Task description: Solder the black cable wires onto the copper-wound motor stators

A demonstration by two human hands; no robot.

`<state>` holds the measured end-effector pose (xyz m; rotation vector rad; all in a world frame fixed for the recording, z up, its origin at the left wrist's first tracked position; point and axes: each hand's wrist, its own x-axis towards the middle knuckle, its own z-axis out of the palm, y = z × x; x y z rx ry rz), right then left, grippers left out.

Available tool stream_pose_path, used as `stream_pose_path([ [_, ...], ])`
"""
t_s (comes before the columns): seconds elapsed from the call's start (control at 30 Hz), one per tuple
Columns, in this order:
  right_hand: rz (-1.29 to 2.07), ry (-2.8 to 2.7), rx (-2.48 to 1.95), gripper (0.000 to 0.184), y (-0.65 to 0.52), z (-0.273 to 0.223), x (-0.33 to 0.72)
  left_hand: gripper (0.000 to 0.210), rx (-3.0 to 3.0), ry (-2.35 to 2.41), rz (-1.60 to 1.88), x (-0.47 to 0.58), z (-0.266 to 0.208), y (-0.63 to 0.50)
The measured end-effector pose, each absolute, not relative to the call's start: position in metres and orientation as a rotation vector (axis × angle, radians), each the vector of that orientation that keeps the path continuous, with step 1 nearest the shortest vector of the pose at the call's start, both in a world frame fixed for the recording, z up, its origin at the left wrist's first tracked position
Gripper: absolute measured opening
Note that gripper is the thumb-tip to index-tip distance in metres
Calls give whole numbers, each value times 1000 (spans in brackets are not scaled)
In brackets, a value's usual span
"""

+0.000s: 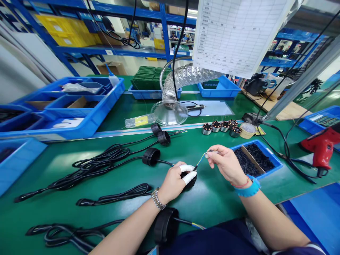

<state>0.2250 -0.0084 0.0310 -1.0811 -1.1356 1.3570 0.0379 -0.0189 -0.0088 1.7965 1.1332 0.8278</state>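
Note:
My left hand [176, 179], with white covers on two fingers, is closed around a power cable [196, 168] and its round black cap [190, 182], mostly hidden under the fingers. Thin yellow-green and blue wires [202, 158] come out of the cable's end. At their tips my right hand [221, 159] is pinching, thumb against forefinger; whether a small part sits between them is too small to tell. Left of my hands lie another black cap [151, 156] on its cable and a coiled black cable [122, 194]. Closest to my body is a larger-looking cap [166, 226] with bared wires.
A blue tray [276, 169] of short black tubes stands right of my right hand. Several copper-wound stators [225, 126] sit behind it. A fume duct funnel [170, 113] rises mid-bench. A red heat gun [322, 147] lies at right, blue parts bins [106, 111] at left.

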Motion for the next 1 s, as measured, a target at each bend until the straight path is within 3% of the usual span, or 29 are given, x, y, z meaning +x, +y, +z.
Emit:
stream_pose_path([
  [1.0,1534,-1232,-1247,17,-6,47,236,12,1868,1118,824,38,-10,-20],
])
